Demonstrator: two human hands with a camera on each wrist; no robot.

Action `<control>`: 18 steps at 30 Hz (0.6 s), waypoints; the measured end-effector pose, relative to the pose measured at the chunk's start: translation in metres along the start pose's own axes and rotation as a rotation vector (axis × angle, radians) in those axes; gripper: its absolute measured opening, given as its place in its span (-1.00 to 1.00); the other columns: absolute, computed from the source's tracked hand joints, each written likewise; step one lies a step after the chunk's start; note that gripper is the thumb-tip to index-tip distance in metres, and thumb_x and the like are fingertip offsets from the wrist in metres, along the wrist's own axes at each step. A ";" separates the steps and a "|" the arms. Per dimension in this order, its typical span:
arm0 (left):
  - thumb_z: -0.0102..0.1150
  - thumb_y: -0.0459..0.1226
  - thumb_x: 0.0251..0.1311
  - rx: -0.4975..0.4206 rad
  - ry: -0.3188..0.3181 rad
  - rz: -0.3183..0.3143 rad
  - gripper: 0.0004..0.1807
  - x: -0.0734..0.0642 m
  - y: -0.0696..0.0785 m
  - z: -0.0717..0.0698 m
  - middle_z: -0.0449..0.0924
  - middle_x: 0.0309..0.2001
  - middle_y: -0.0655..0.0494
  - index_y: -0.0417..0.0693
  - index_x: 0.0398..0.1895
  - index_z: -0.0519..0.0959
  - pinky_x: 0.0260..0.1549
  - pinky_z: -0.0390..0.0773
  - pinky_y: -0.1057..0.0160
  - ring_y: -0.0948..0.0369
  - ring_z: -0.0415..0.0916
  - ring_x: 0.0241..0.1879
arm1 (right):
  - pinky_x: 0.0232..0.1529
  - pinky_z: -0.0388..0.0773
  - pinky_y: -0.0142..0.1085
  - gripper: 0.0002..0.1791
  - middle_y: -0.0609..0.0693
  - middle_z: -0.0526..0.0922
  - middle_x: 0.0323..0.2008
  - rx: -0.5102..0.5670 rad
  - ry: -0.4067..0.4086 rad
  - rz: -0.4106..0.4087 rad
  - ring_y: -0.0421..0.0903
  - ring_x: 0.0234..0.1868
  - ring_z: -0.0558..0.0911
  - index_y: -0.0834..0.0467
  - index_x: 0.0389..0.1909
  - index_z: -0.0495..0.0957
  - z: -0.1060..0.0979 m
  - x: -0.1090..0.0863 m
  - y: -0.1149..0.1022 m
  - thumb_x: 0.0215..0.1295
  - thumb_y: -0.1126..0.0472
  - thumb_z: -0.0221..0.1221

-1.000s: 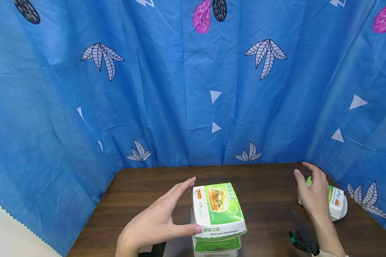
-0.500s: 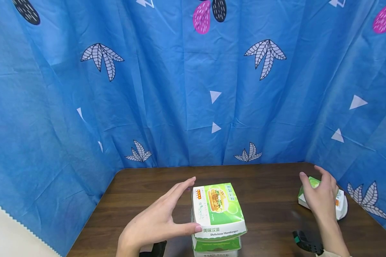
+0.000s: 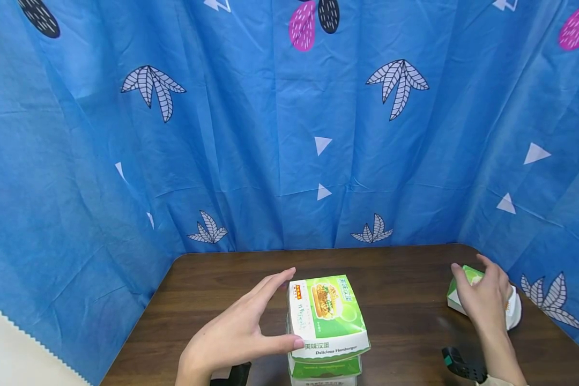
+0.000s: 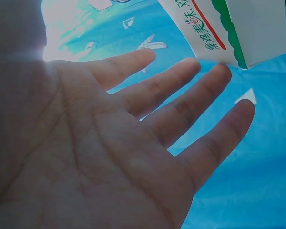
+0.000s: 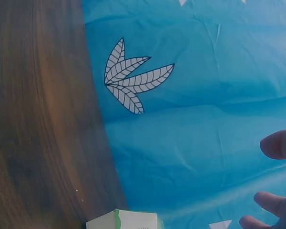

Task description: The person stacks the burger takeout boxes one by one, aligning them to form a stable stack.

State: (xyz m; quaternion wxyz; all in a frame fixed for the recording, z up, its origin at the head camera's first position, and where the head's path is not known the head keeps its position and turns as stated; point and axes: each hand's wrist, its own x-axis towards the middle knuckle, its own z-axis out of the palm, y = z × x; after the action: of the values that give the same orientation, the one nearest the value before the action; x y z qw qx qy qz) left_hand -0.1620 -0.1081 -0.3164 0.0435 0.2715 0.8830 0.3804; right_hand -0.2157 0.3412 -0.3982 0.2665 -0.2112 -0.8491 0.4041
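Note:
In the head view a green and white hamburger box [image 3: 338, 313] tops a stack at the front middle. Below it shows another box [image 3: 325, 368], and a white edge lies under that. My left hand [image 3: 243, 327] is beside the stack's left, thumb tip at the top box's front corner, other fingers extended along its left. The left wrist view shows the straight fingers [image 4: 219, 143] close to a white box side [image 4: 257, 33]. My right hand [image 3: 484, 300] hovers with thumb and fingers spread over another hamburger box [image 3: 472, 275] at the right, hiding much of it.
A white rounded item [image 3: 514, 311] sits against the right box, near the edge of the brown wooden table [image 3: 405, 300]. Blue patterned curtain [image 3: 289, 161] hangs behind the table and along its sides. Black straps [image 3: 463, 367] are at the wrists.
My right hand has moved to the right and slightly nearer, over the right-hand box. The left hand has barely shifted, and the stack stands as before.

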 end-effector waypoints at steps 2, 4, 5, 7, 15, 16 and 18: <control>0.31 0.35 -0.17 0.002 0.000 0.001 0.01 0.000 0.000 0.000 0.04 0.39 0.61 0.69 0.38 -0.03 0.19 0.37 -0.11 0.36 0.16 0.33 | 0.27 -0.14 0.33 -0.17 0.40 -0.16 0.45 -0.016 -0.002 0.012 0.36 0.42 -0.16 0.23 0.49 -0.07 0.000 0.001 0.002 0.38 -0.10 0.00; 0.31 0.36 -0.17 0.007 0.000 0.000 0.01 0.000 0.001 0.000 0.04 0.38 0.62 0.70 0.38 -0.02 0.19 0.38 -0.09 0.38 0.17 0.32 | 0.26 -0.16 0.34 -0.16 0.40 -0.17 0.45 -0.033 -0.003 0.029 0.36 0.41 -0.17 0.22 0.49 -0.08 0.000 0.002 0.004 0.37 -0.11 0.00; 0.30 0.36 -0.16 0.009 -0.001 0.000 0.01 0.000 0.001 0.000 0.04 0.38 0.62 0.70 0.38 -0.03 0.18 0.38 -0.09 0.38 0.17 0.32 | 0.26 -0.18 0.35 -0.15 0.40 -0.19 0.46 -0.041 -0.005 0.041 0.37 0.41 -0.17 0.22 0.49 -0.08 0.000 0.003 0.005 0.37 -0.13 0.00; 0.29 0.37 -0.16 0.012 -0.003 -0.001 0.00 0.000 0.001 0.000 0.06 0.39 0.59 0.70 0.38 -0.03 0.18 0.39 -0.08 0.38 0.18 0.31 | 0.25 -0.19 0.37 -0.13 0.40 -0.21 0.46 -0.056 -0.008 0.060 0.37 0.41 -0.19 0.22 0.50 -0.10 -0.001 0.004 0.007 0.36 -0.15 0.00; 0.29 0.37 -0.16 0.019 0.000 0.005 0.00 0.000 0.000 0.000 0.06 0.38 0.60 0.69 0.38 -0.02 0.18 0.39 -0.08 0.37 0.18 0.31 | 0.24 -0.24 0.40 -0.04 0.44 -0.27 0.44 -0.088 -0.034 0.110 0.42 0.39 -0.24 0.23 0.50 -0.15 0.000 0.008 0.014 0.31 -0.23 0.02; 0.30 0.36 -0.16 0.014 -0.002 0.005 0.00 0.000 -0.001 0.000 0.06 0.38 0.59 0.68 0.38 -0.02 0.18 0.39 -0.09 0.36 0.18 0.31 | 0.24 -0.25 0.39 -0.02 0.45 -0.27 0.44 -0.094 -0.037 0.115 0.42 0.38 -0.24 0.24 0.50 -0.16 -0.001 0.009 0.015 0.30 -0.24 0.02; 0.29 0.36 -0.16 0.013 -0.003 0.005 0.00 0.001 -0.001 0.000 0.06 0.38 0.59 0.68 0.38 -0.02 0.18 0.39 -0.09 0.36 0.18 0.31 | 0.25 -0.24 0.38 0.01 0.46 -0.27 0.43 -0.108 -0.039 0.128 0.43 0.38 -0.24 0.25 0.50 -0.18 -0.001 0.010 0.017 0.29 -0.26 0.01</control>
State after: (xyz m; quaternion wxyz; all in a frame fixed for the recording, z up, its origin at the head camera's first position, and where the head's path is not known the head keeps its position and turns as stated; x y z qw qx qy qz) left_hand -0.1628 -0.1081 -0.3174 0.0420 0.2748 0.8847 0.3741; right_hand -0.2198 0.3573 -0.4082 0.2119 -0.2713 -0.8595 0.3779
